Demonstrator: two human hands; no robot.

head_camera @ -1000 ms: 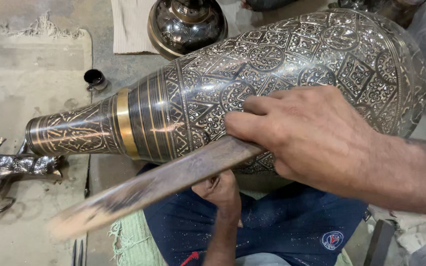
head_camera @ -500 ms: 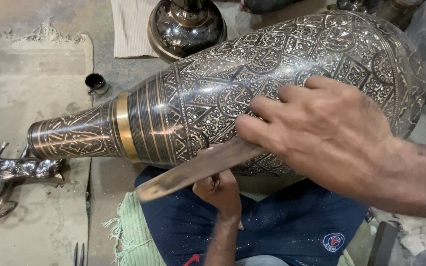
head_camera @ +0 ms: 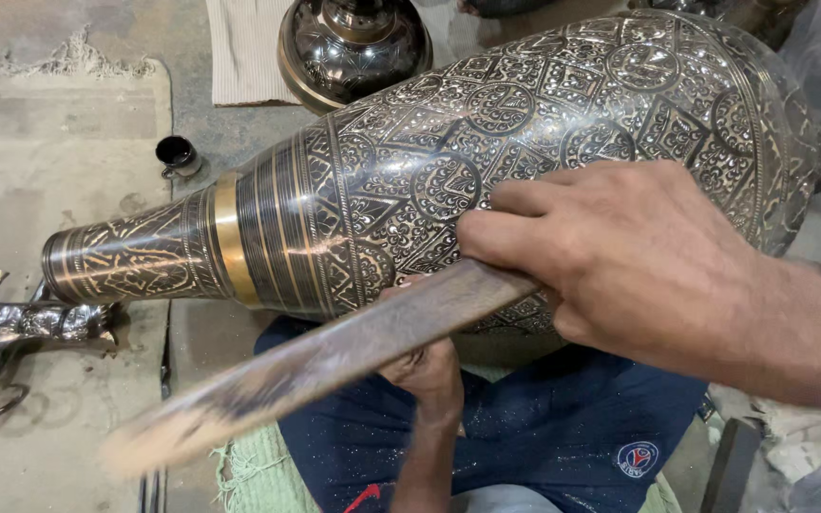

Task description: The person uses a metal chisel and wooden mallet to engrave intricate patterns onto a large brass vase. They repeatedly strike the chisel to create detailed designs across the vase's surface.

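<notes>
Vase: a large engraved metal vase (head_camera: 525,161) lies on its side across the person's lap, its wide belly toward the upper right and its narrow neck pointing left over the floor (head_camera: 59,142); a plain brass-coloured band rings the base of the neck.
Right hand: the right hand (head_camera: 620,256) rests against the belly of the vase, fingers curled shut around the upper end of a long flat tool.
Tool: the flat tool (head_camera: 334,356), dark and worn, slants from the right hand down to the lower left, its upper part lying against the vase's underside; its lower end is blurred.
Left hand: the left hand (head_camera: 425,366) sits beneath the vase behind the tool, fingers bent up against the underside; what grip it has cannot be told.
Second vessel: a dark round metal vessel (head_camera: 353,43) stands on the floor at the top edge, just behind the vase.
Figurine: a shiny metal animal figurine (head_camera: 21,332) lies on the floor at the left edge, below the vase's neck.
Small cup: a little black cup (head_camera: 178,154) stands on the floor above the neck, apart from it.
</notes>
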